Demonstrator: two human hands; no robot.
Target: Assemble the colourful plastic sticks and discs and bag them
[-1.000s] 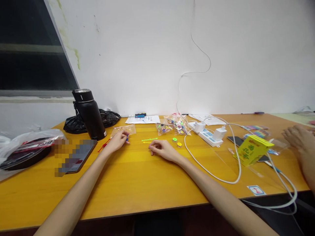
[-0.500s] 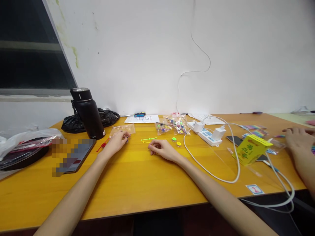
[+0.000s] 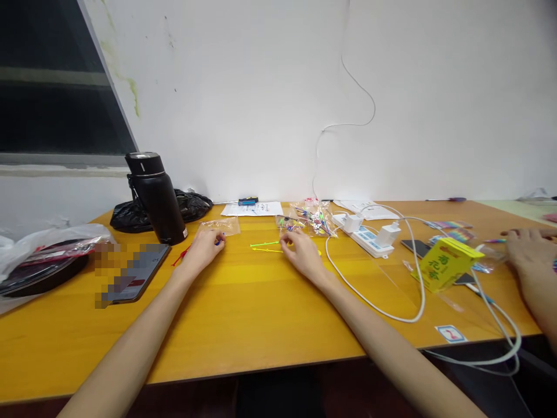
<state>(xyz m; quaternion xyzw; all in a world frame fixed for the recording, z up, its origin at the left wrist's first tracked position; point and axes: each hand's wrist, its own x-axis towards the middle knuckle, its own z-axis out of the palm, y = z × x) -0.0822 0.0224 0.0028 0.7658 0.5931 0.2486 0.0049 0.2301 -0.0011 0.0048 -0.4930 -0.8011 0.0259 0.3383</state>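
Observation:
My left hand (image 3: 203, 251) rests over the left part of the table, fingers curled in a pinch. A small blue piece (image 3: 219, 239) shows at its fingertips. Partly under that hand lies a red plastic stick-like piece (image 3: 183, 255). My right hand (image 3: 303, 254) is bent palm down, its curled fingertips by the right ends of a thin green stick (image 3: 263, 244) and a thin yellow stick (image 3: 266, 250). Whatever is between those fingers is hidden. Beside this hand, the edge of a yellow disc (image 3: 319, 253) peeks out. Behind it lie clear bags of small coloured parts (image 3: 313, 217).
A black flask (image 3: 159, 200) and a phone (image 3: 141, 276) stand and lie at left. An empty-looking clear bag (image 3: 228, 225) is behind my left hand. Rightward are a power strip (image 3: 369, 242), looping white cable (image 3: 383, 313), yellow box (image 3: 452, 261) and another person's hand (image 3: 524, 249).
My right hand has moved right and away from me, now covering the green disc. My left hand has shifted slightly left, with the blue piece showing more at its fingertips.

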